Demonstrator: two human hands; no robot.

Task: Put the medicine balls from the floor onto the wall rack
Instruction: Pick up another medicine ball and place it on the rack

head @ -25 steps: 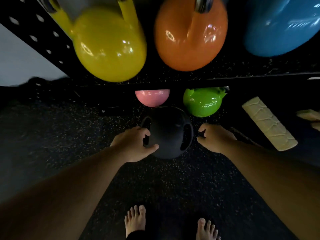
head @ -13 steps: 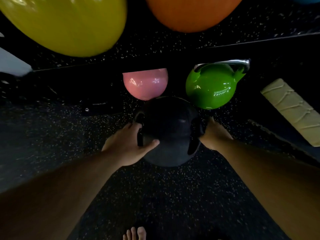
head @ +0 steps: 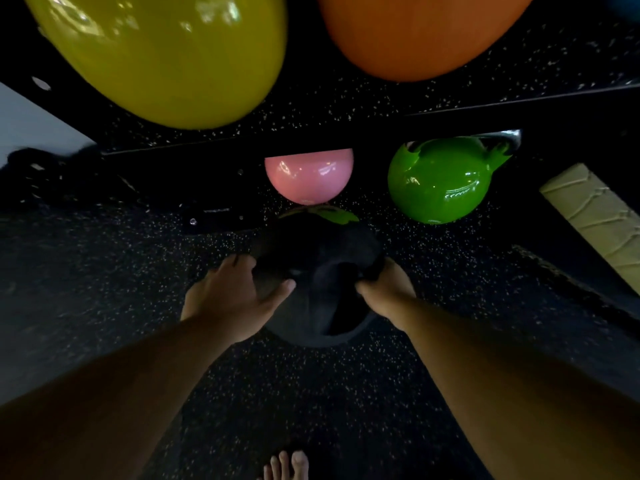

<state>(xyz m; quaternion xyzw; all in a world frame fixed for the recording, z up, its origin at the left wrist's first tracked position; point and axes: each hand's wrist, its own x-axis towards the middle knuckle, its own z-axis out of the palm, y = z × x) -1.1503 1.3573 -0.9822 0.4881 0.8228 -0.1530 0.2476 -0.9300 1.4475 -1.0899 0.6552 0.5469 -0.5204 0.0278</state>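
The black ball sits low in the middle of your view, over the speckled floor; whether it still touches the floor is hard to tell. A green patch shows on its far edge. Your left hand wraps its left side, fingers curled round the far edge and thumb laid across the near face, clamped on the ball. Your right hand grips the right side, its fingers tucked into a dark recess there, also clamped on the ball.

Just beyond the ball lies a pink ball, half hidden under the black rack rail. To its right stands a green kettlebell, apart from the black ball. Far right, a pale ribbed roller lies at a slant on the floor.

Up on the rack, a yellow kettlebell fills the far left and an orange one the far right. Toes of your bare foot show at the near edge.
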